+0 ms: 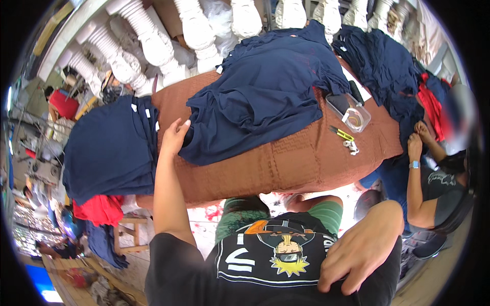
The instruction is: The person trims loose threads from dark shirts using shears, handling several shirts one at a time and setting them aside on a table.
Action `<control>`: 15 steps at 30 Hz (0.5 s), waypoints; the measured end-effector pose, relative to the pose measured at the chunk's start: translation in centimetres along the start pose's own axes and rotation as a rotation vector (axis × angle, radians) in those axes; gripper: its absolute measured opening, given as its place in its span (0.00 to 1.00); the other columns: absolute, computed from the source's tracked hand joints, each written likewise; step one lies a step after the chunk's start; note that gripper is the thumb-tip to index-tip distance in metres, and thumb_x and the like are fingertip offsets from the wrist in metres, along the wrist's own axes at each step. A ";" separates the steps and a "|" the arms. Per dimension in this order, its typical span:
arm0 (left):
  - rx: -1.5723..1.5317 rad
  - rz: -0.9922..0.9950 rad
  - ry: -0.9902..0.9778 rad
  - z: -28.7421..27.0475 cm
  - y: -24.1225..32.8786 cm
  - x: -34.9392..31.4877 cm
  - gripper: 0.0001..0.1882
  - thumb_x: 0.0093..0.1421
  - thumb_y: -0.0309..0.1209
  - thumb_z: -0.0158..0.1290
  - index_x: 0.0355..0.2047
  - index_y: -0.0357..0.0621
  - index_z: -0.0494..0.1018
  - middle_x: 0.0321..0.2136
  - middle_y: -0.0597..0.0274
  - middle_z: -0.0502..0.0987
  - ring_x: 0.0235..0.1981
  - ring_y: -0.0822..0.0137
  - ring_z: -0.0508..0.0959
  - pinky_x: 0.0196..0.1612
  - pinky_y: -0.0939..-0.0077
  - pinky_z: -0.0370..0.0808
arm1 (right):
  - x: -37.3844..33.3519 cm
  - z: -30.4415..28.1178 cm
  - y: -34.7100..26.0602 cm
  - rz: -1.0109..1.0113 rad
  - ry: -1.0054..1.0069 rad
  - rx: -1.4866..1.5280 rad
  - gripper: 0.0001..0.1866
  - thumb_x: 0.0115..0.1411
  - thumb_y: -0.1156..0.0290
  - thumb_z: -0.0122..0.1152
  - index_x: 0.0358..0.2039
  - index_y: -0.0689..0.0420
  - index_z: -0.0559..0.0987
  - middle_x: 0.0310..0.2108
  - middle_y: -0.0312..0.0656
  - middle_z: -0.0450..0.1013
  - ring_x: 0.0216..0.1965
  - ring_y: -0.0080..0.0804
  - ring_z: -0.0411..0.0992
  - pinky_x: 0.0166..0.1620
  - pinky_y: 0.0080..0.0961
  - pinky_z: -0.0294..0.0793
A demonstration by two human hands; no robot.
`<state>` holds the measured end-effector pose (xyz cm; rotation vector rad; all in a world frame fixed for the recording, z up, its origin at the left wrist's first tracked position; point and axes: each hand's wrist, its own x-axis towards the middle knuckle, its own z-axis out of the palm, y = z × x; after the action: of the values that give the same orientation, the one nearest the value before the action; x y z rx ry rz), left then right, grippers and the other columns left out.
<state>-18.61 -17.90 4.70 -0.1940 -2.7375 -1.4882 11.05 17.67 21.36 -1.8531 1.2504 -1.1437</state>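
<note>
A navy blue garment (260, 92) lies spread and rumpled over the brown-covered table (286, 163) in front of me. My left hand (176, 136) is at its left edge, fingers apart and holding nothing; the thumb comes close to the cloth, and I cannot tell if they touch. My right hand (363, 250) is off the table, before the chest of my printed black T-shirt (204, 270). Its fingers bend loosely downward with a gap between them, and no object shows in them. The thumb's tip is hidden.
Folded navy garments (109, 148) are stacked at the left. Yellow thread snips (342, 133) lie beside a clear plastic box (352, 113) on the right. More navy garments (383, 66) lie beyond, near a co-worker's hands (418, 137). White balusters (199, 35) line the far edge.
</note>
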 end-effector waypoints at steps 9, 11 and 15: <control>0.215 0.239 -0.467 0.5 6.5 -3.1 0.17 0.59 0.37 0.57 0.38 0.32 0.76 0.36 0.51 0.80 0.37 0.59 0.80 0.44 0.70 0.73 | 0.5 -2.4 -2.3 0.196 0.102 -0.306 0.10 0.61 0.67 0.59 0.38 0.60 0.75 0.45 0.44 0.73 0.39 0.36 0.74 0.39 0.27 0.74; -0.408 0.226 -0.443 1.1 11.5 -2.5 0.13 0.62 0.33 0.53 0.41 0.35 0.75 0.41 0.55 0.80 0.38 0.62 0.80 0.45 0.73 0.74 | 0.5 -4.1 2.2 0.391 0.314 -0.239 0.13 0.59 0.61 0.61 0.34 0.58 0.73 0.35 0.46 0.70 0.34 0.46 0.71 0.36 0.39 0.71; -1.378 0.299 -0.352 -1.5 24.7 -5.9 0.13 0.63 0.39 0.51 0.41 0.43 0.75 0.37 0.62 0.80 0.36 0.70 0.80 0.36 0.75 0.79 | 1.1 -5.4 6.1 0.949 0.712 -0.624 0.33 0.52 0.58 0.68 0.53 0.60 0.68 0.53 0.55 0.63 0.49 0.55 0.70 0.51 0.43 0.70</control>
<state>-9.94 -6.44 25.65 -0.8417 -1.1763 -3.0295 3.97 14.36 18.90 -0.8655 2.7216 -0.8933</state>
